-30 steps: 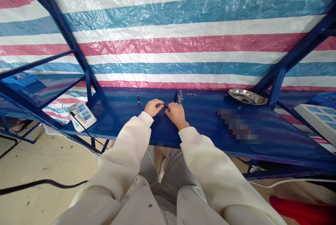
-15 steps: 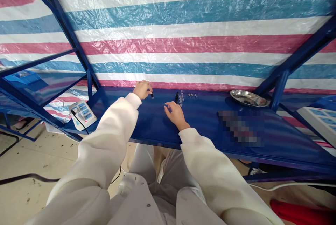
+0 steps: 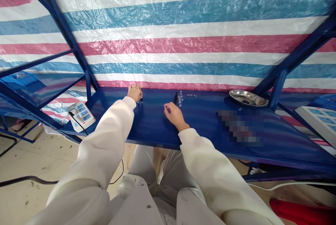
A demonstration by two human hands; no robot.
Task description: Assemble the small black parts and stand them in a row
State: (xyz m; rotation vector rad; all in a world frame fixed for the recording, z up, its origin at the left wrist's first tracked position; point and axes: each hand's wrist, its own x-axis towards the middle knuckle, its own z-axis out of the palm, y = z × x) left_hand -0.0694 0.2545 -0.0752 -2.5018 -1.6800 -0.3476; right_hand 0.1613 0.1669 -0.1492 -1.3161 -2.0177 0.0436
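Note:
My left hand (image 3: pixel 134 93) is over the far left part of the blue table (image 3: pixel 154 127), fingers closed around a small black cylindrical piece (image 3: pixel 141 99) held upright. A second small dark piece shows just beside it, partly covered by the fingers. My right hand (image 3: pixel 173 114) rests on the table near the middle, its fingers loosely curled and slightly apart, with nothing visible in them. Just beyond it stand a row of small black pieces (image 3: pixel 176 97) and a row of clear plastic pieces (image 3: pixel 180 98). Several small shiny metal parts (image 3: pixel 191 95) lie to their right.
A round steel dish (image 3: pixel 248 98) sits at the table's back right, with a blurred-out object (image 3: pixel 237 127) in front of it. At the left edge is a white power strip (image 3: pixel 81 115) with a black cord. Blue frame posts (image 3: pixel 88 77) and a striped sheet (image 3: pixel 170 46) bound the table.
My left hand has moved left and slightly nearer, carrying the black cylindrical piece down to the table beside another dark piece. My right hand has hardly moved.

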